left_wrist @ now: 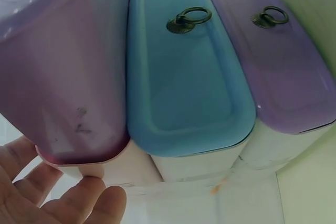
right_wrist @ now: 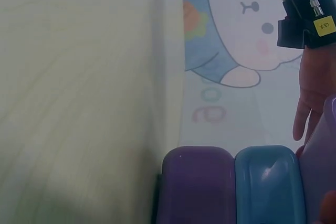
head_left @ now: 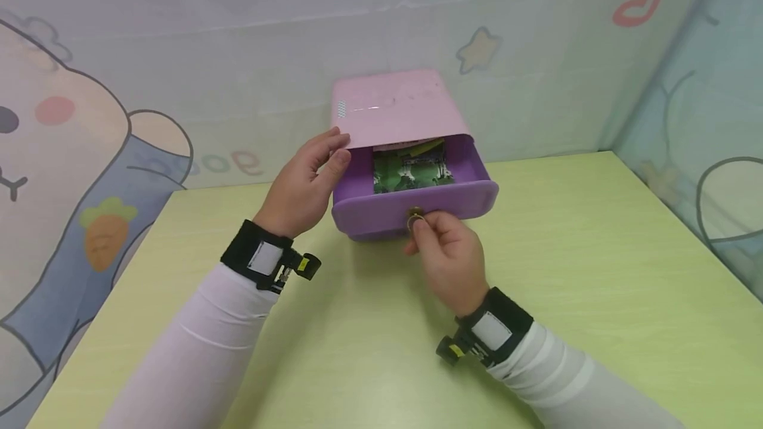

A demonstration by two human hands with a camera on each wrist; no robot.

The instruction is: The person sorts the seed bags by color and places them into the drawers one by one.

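A small cabinet with a pink top [head_left: 399,108] stands on the table, its purple top drawer [head_left: 372,214] pulled well out. Inside lie flat items with a green printed picture [head_left: 396,176]; their kind is unclear. My left hand [head_left: 298,190] rests against the cabinet's upper left front corner, its fingers touching the shell's edge in the left wrist view. At the middle of the drawer front, my right hand [head_left: 450,257] pinches a brass ring pull [head_left: 414,212] between thumb and finger. Below it, a blue drawer [left_wrist: 189,87] and another purple drawer [left_wrist: 289,72] are closed.
The light green table [head_left: 572,237] extends around the cabinet to both sides and in front. Close behind hangs a printed cloth backdrop [head_left: 256,78] with cartoon figures. Brass ring pulls [left_wrist: 197,15] stick out from the lower drawers.
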